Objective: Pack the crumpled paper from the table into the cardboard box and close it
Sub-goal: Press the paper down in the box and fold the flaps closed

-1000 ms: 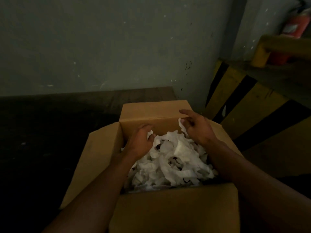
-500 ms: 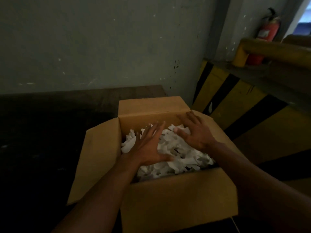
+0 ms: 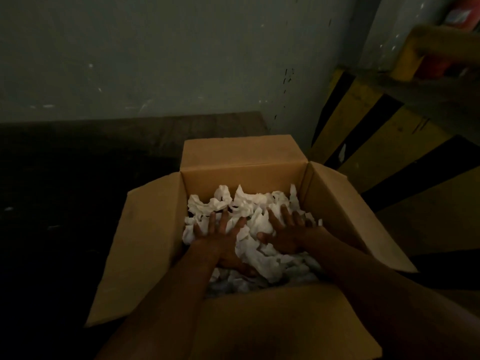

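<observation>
A grey-green wall (image 3: 155, 61) with small white marks filled the upper part of the view. Below it a dark table (image 3: 78, 178) ran along the wall, and the light on it was too weak to show its surface well. To the right a slanted barrier with yellow and black stripes (image 3: 389, 141) stood beside the table.

The cardboard box (image 3: 246, 175) stood on the table, near its right end, with all four flaps turned outward. The left flap (image 3: 140, 242) and the right flap (image 3: 350, 216) leaned out to the sides, the far flap (image 3: 241, 150) stood up toward the wall, and the near flap (image 3: 272, 320) hung toward the person.

The crumpled paper (image 3: 246, 201) was inside the box. It was white and filled the box across its whole width, with the highest lumps against the far wall of the box.

Both forearms reached over the near flap into the box. The left hand (image 3: 220, 237) lay palm down on the paper with its fingers straight and spread wide, gripping nothing. The right hand (image 3: 288, 235) lay just beside it in the same way, flat and spread on the paper, with some paper between the two hands.

In the top right corner a red object (image 3: 459, 16) was too blurred to name; it was perhaps a fire extinguisher.
</observation>
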{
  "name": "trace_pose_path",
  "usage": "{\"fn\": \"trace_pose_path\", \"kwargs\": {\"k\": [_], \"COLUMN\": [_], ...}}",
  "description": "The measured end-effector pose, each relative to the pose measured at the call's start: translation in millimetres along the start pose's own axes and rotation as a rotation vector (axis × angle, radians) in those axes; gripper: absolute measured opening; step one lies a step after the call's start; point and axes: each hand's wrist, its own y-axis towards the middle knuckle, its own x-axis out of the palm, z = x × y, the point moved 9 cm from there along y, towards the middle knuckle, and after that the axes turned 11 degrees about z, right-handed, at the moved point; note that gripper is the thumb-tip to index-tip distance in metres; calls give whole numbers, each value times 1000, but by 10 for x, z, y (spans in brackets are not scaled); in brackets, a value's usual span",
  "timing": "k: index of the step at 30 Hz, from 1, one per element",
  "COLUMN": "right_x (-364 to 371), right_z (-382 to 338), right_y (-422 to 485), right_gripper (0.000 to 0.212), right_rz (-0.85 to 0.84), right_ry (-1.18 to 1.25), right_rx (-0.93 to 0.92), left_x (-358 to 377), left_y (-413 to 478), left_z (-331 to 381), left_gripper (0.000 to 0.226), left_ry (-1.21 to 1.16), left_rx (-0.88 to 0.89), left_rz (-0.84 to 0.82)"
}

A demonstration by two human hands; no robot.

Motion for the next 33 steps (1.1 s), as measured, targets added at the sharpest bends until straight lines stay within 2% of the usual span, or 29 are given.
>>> {"fn": "trace_pose_path", "kwargs": {"k": [4, 9, 13, 15, 18, 21, 25, 31, 33], "right_x": [98, -92, -363, -544, -745, -720, -419, 75, 56], "right_z": [40, 40, 16, -37, -64, -85, -58, 111, 94], "right_y": [-20, -54, -190, -289, -408, -602, -695, -647, -646], "right_gripper": [87, 87, 88, 100, 131, 143, 138, 112, 110], "right_rz": [-70, -4, 25, 20, 21, -63, -117, -217, -224], "right_ry": [-8, 53, 159, 194, 139, 40, -29, -23, -32], "right_rx": [16, -2, 21, 22, 22, 28, 57, 129, 107], "left_x": [-31, -285, -591, -748, -855, -696, -328, 46, 79], "left_y": [-57, -149, -249, -328, -478, -576, -601, -562, -543], "left_z": [49, 83, 49, 39, 13, -74, -116, -140, -154], "left_gripper": [132, 135, 141, 142, 146, 145, 128, 98, 98], "left_ry": [-27, -99, -48, 0, 120, 179, 136, 77, 62], "left_rx": [19, 23, 30, 28, 38, 24, -48, -135, -154], "left_rz": [-18, -14, 37, 46, 46, 30, -29, -69, -77]}}
